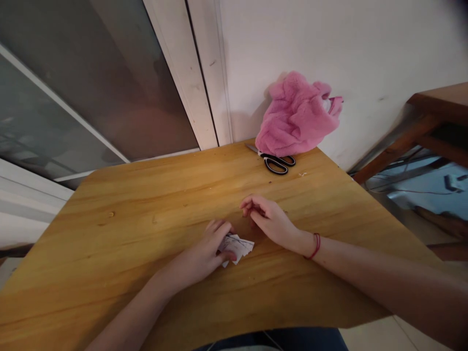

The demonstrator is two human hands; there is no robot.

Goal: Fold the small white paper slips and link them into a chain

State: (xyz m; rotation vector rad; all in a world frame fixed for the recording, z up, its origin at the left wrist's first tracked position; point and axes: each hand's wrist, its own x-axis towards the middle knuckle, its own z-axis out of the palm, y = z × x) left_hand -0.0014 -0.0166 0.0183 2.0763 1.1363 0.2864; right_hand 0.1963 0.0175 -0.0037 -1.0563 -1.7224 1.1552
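Note:
My left hand is closed on a small bunch of white paper pieces, low over the wooden table. The thumb lies on the near side of the papers and the fingers wrap the far side. Dark lines mark the top piece, and the papers fan out unevenly to the right. Just right of them, my right hand hovers at the table with its fingers loosely curled and a gap at the thumb. Nothing shows in it, though its palm side is partly hidden. A red string bracelet circles that wrist.
Black-handled scissors lie at the table's far edge, blades partly beside a pink plush cloth that leans on the white wall. Small scraps and a crumb dot the wood. A wooden stool or table stands at right.

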